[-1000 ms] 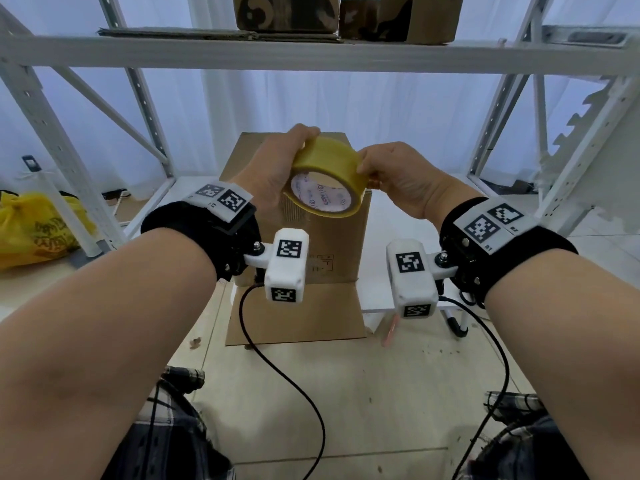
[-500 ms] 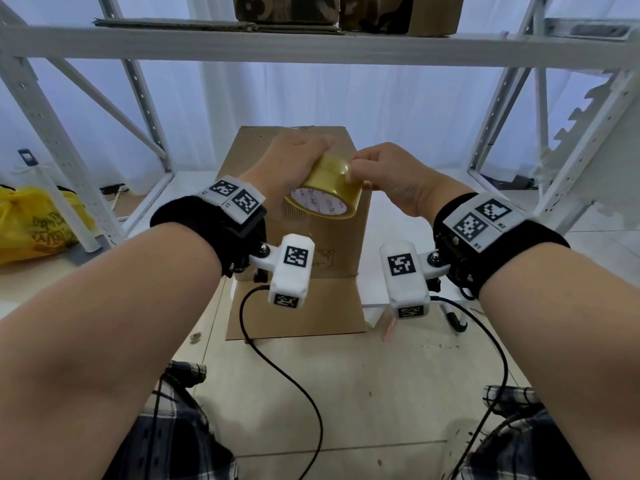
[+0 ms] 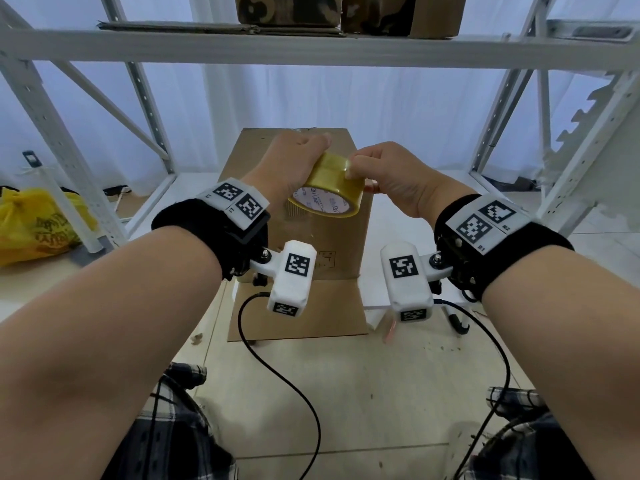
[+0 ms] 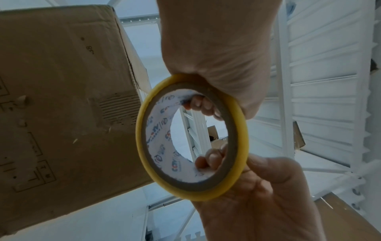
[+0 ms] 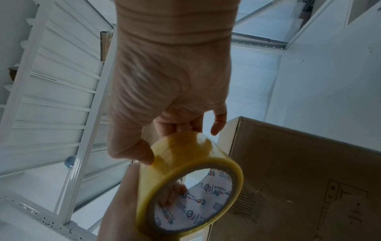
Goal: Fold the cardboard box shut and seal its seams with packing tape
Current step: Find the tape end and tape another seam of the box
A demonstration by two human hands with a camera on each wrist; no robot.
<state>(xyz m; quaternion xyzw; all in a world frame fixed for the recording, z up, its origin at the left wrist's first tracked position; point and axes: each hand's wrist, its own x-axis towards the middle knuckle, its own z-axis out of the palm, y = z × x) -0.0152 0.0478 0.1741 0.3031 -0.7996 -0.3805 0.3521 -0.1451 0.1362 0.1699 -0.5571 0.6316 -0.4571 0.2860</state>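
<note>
White steel rack (image 3: 311,50): its frame fills the background, and its upper shelf carries flat cardboard and camouflage-printed cartons (image 3: 287,8). Box (image 3: 332,244): brown cardboard, standing upright on the floor in front of the rack, directly behind both hands; one flap (image 3: 298,310) lies flat on the floor toward the person, and printed handling marks show on the near face. Whether the top is folded shut cannot be told. Yellow bag (image 3: 38,226): on the floor at far left, well apart from the box. Left hand (image 3: 287,164): raised in front of the box and gripping the tape; in the left wrist view its fingertips (image 4: 201,104) curl inside the core while the palm wraps the outer surface. Right hand (image 3: 388,178): beside the left, fingers curled, thumb and fingertips pinching at the outer wound surface of the tape near its upper edge; in the right wrist view the thumb (image 5: 132,146) presses on the yellowish band. Tape (image 3: 327,187): a roll of translucent yellow packing tape on a printed white core, held in the air between the two hands, in front of the box's upper part and not touching it. No free strip can be made out
</note>
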